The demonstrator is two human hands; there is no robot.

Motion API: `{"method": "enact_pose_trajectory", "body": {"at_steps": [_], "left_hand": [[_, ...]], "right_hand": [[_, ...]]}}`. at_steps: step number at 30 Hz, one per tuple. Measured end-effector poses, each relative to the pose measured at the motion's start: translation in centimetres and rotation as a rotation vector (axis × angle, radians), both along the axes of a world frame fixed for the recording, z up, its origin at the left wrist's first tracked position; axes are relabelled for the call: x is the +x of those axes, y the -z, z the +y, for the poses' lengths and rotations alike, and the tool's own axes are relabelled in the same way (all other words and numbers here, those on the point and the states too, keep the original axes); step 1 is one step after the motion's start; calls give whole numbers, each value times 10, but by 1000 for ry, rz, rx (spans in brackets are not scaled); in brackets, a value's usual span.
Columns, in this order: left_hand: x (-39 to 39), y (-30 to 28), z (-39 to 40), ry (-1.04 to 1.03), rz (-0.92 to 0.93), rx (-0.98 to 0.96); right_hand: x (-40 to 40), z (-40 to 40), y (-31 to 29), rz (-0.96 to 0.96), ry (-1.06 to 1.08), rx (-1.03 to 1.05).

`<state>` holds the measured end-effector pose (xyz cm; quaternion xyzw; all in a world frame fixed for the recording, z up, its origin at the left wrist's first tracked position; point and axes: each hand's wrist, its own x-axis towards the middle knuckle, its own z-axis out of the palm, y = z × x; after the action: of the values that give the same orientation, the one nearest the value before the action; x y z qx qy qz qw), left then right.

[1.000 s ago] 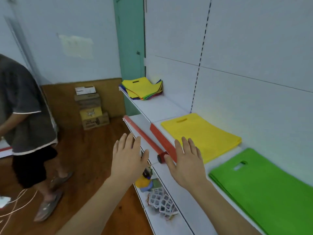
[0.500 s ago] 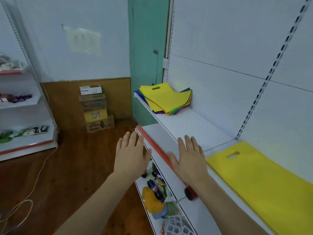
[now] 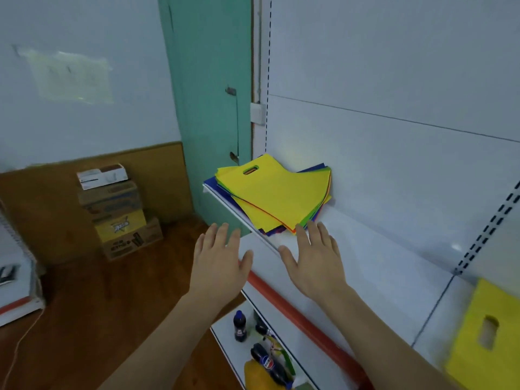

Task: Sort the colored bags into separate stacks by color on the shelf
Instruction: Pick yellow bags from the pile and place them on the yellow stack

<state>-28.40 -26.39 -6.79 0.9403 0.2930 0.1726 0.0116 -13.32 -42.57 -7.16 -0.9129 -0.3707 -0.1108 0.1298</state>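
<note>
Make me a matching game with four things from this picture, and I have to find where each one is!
Things:
1. mixed pile of bags
2. single yellow bag
3. cardboard boxes
4. cola bottles

Places:
A. on the wooden floor by the wall
B. on the lower shelf, under the red rail
C. at the far end of the shelf, near the green door
D. at the near right end of the shelf

Pairs: 1-C, 2-D, 3-A, 4-B
</note>
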Motion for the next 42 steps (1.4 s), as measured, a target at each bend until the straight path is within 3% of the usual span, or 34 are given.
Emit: {"method": "enact_pose_trajectory", "body": {"at_steps": [8, 18, 23, 27, 34, 38, 42], "left_hand": [[99, -13, 112, 90, 89, 30], [203, 6, 193, 354, 196, 37], [221, 2, 213, 487, 233, 201], [235, -14, 226, 562, 182, 235], [242, -1, 239, 665, 166, 190], [243, 9, 239, 685, 174, 179], [241, 16, 236, 675, 166, 172]], "right_hand": [[86, 97, -3, 32, 120, 15], [140, 141, 4, 108, 359, -135], [135, 155, 10, 201, 593, -149], [121, 161, 7, 163, 682, -159], [92, 172, 11, 25, 489, 108], [89, 171, 9, 149, 723, -44], [87, 179, 4, 119, 749, -135]]}}
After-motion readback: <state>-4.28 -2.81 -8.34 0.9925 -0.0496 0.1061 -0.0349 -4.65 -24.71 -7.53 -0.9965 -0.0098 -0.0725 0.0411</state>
